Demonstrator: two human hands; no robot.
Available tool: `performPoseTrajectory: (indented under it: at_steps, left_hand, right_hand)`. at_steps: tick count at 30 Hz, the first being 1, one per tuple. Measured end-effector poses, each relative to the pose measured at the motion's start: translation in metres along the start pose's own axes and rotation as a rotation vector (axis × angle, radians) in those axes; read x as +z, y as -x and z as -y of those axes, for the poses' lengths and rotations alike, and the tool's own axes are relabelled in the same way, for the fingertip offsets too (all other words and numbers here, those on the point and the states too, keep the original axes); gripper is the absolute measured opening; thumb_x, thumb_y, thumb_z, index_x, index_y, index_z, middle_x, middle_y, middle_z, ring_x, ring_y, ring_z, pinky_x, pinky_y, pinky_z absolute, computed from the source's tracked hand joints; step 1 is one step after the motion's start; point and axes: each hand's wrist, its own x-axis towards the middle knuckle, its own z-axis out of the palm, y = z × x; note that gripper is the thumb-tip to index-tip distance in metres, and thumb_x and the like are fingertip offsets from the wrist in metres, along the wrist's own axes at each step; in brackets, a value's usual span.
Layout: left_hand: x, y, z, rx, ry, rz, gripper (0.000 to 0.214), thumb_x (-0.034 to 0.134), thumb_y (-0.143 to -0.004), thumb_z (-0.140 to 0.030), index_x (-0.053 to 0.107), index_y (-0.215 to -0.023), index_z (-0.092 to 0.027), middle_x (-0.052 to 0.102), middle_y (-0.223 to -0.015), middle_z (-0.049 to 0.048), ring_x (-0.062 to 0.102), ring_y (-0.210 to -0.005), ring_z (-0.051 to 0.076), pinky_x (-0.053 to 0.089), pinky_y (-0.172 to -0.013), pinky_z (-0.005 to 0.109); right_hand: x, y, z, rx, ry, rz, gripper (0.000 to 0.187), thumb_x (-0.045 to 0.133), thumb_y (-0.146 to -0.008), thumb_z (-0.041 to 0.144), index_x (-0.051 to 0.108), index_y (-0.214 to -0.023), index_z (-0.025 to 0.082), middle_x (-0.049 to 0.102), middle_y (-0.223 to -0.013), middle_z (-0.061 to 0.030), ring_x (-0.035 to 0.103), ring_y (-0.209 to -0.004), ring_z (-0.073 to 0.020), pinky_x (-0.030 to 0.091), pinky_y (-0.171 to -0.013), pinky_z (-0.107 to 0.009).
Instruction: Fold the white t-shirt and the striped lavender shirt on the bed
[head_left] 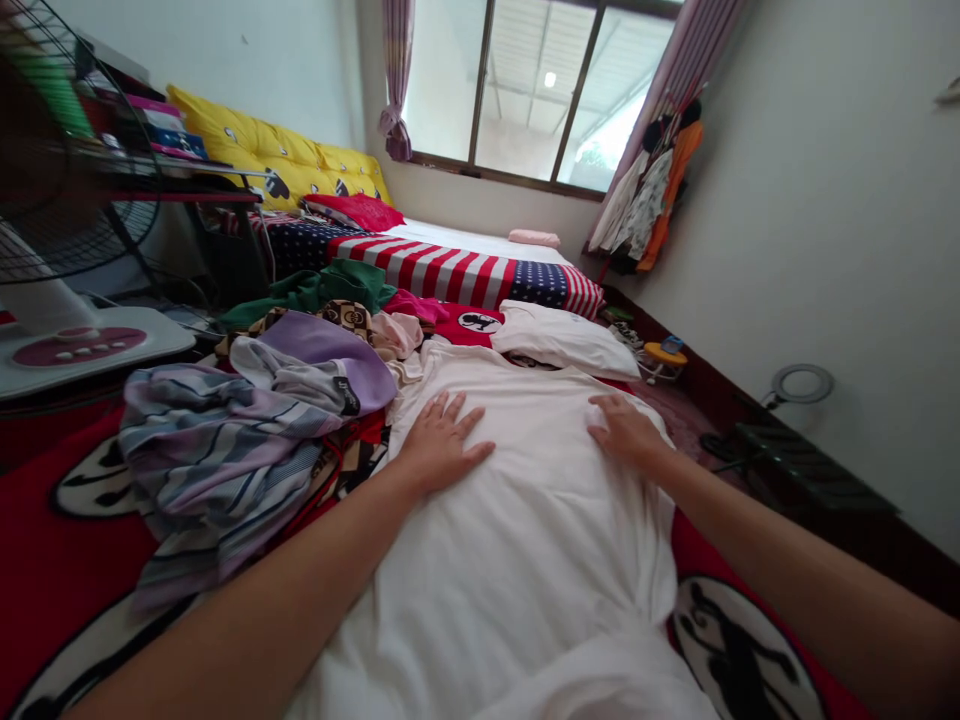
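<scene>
My left hand (442, 442) lies flat on a white T-shirt (517, 560), its fingers spread and pressing on the cloth. My right hand (626, 430) rests on the same shirt near its far right side, also flat and holding nothing. The shirt is spread out on a red bedsheet (82, 560) with a black-and-white cartoon print. To the left of my left hand lies a crumpled striped garment (217, 470) in blue, grey and lilac, with a lilac garment (322, 360) beside it. A white pillow (562, 340) lies just beyond the shirt.
Green, pink and patterned clothes (322, 300) are heaped at the far side. Behind them are a flag-patterned blanket (450, 270) and a yellow cushion (277, 150). A standing fan (67, 230) is at left, and a ring light (802, 385) stands by the right wall.
</scene>
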Motion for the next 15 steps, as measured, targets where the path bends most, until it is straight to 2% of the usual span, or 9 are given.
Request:
performPoseTrajectory:
  at_steps: [3, 5, 7, 10, 15]
  left_hand:
    - [0.0, 0.0, 0.001, 0.011, -0.003, -0.003, 0.069, 0.03, -0.088, -0.067, 0.039, -0.143, -0.027, 0.027, -0.155, 0.0093, 0.019, -0.143, 0.032, 0.014, -0.115, 0.046]
    - [0.0, 0.0, 0.002, 0.019, -0.002, 0.0, 0.069, 0.03, -0.088, -0.067, 0.039, -0.144, -0.027, 0.027, -0.154, 0.0096, 0.019, -0.142, 0.033, 0.014, -0.114, 0.046]
    - [-0.001, 0.001, 0.002, 0.023, -0.002, 0.008, 0.069, 0.031, -0.088, -0.067, 0.039, -0.144, -0.027, 0.027, -0.154, 0.0093, 0.02, -0.142, 0.033, 0.015, -0.114, 0.046]
    - [-0.002, 0.003, 0.001, 0.021, -0.012, 0.016, 0.069, 0.03, -0.089, -0.066, 0.038, -0.144, -0.026, 0.026, -0.155, 0.0086, 0.019, -0.142, 0.033, 0.014, -0.114, 0.046]
    - [-0.005, 0.005, -0.005, 0.012, -0.045, 0.046, 0.07, 0.027, -0.09, -0.065, 0.034, -0.146, -0.024, 0.022, -0.156, 0.0113, 0.015, -0.143, 0.035, 0.012, -0.114, 0.048]
  right_hand:
    - [-0.008, 0.066, 0.012, -0.235, -0.098, -0.089, 0.029, 0.051, -0.084, 0.018, 0.061, -0.112, 0.017, 0.056, -0.125, -0.0115, 0.057, -0.11, -0.0233, 0.043, -0.097, -0.035]
    - [-0.013, 0.106, 0.016, -0.303, -0.195, -0.133, 0.021, 0.049, -0.086, 0.019, 0.063, -0.102, 0.019, 0.06, -0.116, -0.0093, 0.06, -0.103, -0.022, 0.045, -0.093, -0.036]
    - [-0.017, 0.14, 0.018, -0.311, -0.307, -0.138, 0.018, 0.048, -0.089, 0.022, 0.063, -0.097, 0.021, 0.063, -0.107, -0.0074, 0.062, -0.095, -0.0208, 0.048, -0.087, -0.036]
    - [-0.023, 0.177, 0.02, -0.268, -0.487, -0.078, 0.017, 0.049, -0.09, 0.031, 0.063, -0.095, 0.022, 0.065, -0.102, -0.0064, 0.063, -0.091, -0.0197, 0.05, -0.082, -0.033]
    - [-0.035, 0.211, 0.032, -0.211, -0.634, -0.005, 0.028, 0.053, -0.088, 0.044, 0.066, -0.099, 0.022, 0.067, -0.102, -0.0084, 0.064, -0.093, -0.0214, 0.051, -0.084, -0.033]
